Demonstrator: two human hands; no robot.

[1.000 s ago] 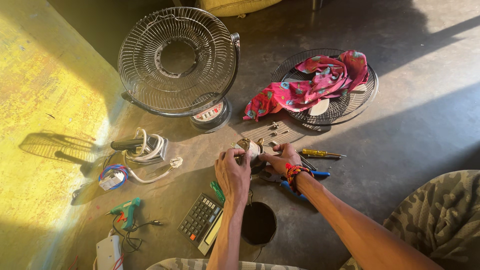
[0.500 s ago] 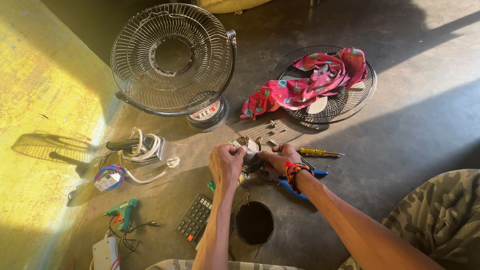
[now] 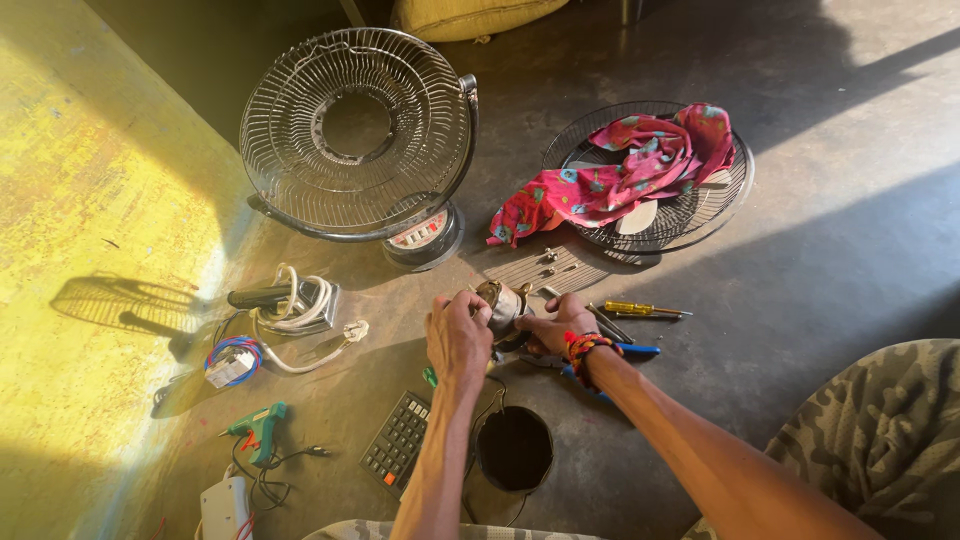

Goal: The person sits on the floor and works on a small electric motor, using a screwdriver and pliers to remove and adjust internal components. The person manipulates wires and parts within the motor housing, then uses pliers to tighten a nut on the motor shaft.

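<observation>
Okay, I see both hands on the motor [image 3: 503, 303], held just above the floor: left hand [image 3: 457, 338] curled over its left side, right hand [image 3: 553, 330] gripping from the right. Black cup [image 3: 514, 449] and calculator [image 3: 400, 456] sit below the wrists. Screwdriver [image 3: 640, 309] just right. Fan guard [image 3: 355, 130] stands behind; pink cloth [image 3: 625, 170] lies on the other grille [image 3: 725, 205].

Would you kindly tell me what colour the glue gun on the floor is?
The glue gun is green, seen in the head view.
</observation>
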